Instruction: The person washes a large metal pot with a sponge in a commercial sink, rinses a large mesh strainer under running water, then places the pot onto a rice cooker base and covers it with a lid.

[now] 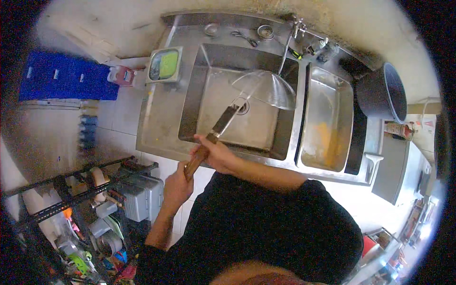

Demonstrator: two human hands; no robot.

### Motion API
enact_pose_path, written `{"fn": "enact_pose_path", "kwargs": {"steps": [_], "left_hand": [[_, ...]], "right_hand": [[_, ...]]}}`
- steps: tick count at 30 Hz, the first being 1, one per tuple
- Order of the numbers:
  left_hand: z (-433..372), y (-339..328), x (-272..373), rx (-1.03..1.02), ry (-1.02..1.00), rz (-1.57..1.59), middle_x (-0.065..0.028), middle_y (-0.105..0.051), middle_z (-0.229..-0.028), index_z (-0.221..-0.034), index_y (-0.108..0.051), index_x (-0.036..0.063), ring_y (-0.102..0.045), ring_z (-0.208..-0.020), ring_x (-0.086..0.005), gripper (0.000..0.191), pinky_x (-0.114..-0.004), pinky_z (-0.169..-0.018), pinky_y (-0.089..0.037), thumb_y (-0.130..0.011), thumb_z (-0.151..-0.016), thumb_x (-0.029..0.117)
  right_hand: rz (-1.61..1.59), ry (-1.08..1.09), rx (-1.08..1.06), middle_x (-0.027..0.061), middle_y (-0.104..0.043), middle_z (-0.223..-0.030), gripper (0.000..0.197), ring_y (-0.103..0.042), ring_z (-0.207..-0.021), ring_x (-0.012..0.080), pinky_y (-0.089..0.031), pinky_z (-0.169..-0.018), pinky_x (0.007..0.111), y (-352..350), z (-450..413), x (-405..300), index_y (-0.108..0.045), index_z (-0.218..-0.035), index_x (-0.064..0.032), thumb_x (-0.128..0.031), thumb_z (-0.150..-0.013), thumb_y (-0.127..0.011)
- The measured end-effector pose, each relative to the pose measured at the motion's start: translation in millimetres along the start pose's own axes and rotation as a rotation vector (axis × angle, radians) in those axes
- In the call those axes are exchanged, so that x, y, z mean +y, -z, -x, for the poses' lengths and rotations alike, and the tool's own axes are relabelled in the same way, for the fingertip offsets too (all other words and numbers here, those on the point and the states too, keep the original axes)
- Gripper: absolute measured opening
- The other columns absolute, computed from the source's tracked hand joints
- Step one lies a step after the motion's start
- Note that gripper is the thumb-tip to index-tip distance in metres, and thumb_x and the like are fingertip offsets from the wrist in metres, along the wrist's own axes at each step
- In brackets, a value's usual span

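Observation:
Both hands hold a long wooden handle point(196, 164), which slants up and away over the sink's front edge. My left hand point(179, 187) grips its near end, and my right hand point(218, 155) grips farther up. Beyond the wood come a metal collar and a dark section of the shaft. At the far end a wide, domed metal head point(272, 91) is held over the stainless steel sink basin point(228, 131), below the faucet point(286, 50). Whether this head is solid or mesh is hard to tell. Part of the round drain point(243, 107) shows behind the shaft.
Right of the basin lies a rectangular steel pan point(326, 117) with orange residue. A large deep pot point(379, 92) stands beyond it. Left on the counter is a small steel container point(164, 65) with a green sponge. A crowded black rack point(89, 196) stands at lower left.

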State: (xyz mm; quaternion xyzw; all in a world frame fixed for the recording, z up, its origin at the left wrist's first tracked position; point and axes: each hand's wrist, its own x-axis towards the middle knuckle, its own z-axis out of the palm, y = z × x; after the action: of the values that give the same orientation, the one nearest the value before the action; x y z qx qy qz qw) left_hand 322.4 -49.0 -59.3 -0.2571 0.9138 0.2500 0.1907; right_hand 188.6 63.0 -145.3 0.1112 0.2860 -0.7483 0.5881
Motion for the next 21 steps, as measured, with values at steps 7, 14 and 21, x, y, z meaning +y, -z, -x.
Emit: {"fn": "enact_pose_path", "kwargs": {"steps": [7,14,21], "left_hand": [[18.7,-33.9,6.0,0.059,-0.08,0.275,-0.0235,-0.064,-0.085,-0.115,-0.042,0.0024,-0.064,-0.079,-0.0447,0.046,-0.048,-0.068,-0.05,-0.069,-0.083,0.022],[-18.3,-89.8,63.0,0.153,-0.392,0.856,-0.0186,-0.061,-0.111,-0.126,-0.041,0.0007,-0.061,-0.105,-0.0301,0.074,-0.04,-0.09,-0.048,-0.08,-0.076,0.038],[-89.4,-164.3,61.6,-0.644,-0.391,1.752,-0.0167,-0.042,-0.142,-0.141,-0.032,0.0037,-0.035,-0.136,-0.0318,0.093,-0.047,-0.109,-0.033,-0.039,-0.083,0.077]], "right_hand": [[0.1,0.257,-0.124,0.0057,-0.056,-0.085,0.038,-0.058,-0.087,0.0199,-0.047,-0.093,0.043,-27.0,48.7,-1.7,-0.044,-0.131,-0.0099,-0.035,-0.102,-0.041],[0.465,0.691,0.502,0.0005,-0.056,-0.066,0.028,-0.052,-0.054,0.0104,-0.044,-0.048,0.028,-77.4,97.7,-40.5,-0.052,-0.091,-0.0056,-0.032,-0.099,-0.052],[0.948,0.837,0.857,0.0018,-0.054,-0.059,0.021,-0.051,-0.047,0.0095,-0.04,-0.041,0.028,-65.4,229.4,-126.3,-0.051,-0.085,-0.0057,-0.017,-0.086,-0.069]]}}
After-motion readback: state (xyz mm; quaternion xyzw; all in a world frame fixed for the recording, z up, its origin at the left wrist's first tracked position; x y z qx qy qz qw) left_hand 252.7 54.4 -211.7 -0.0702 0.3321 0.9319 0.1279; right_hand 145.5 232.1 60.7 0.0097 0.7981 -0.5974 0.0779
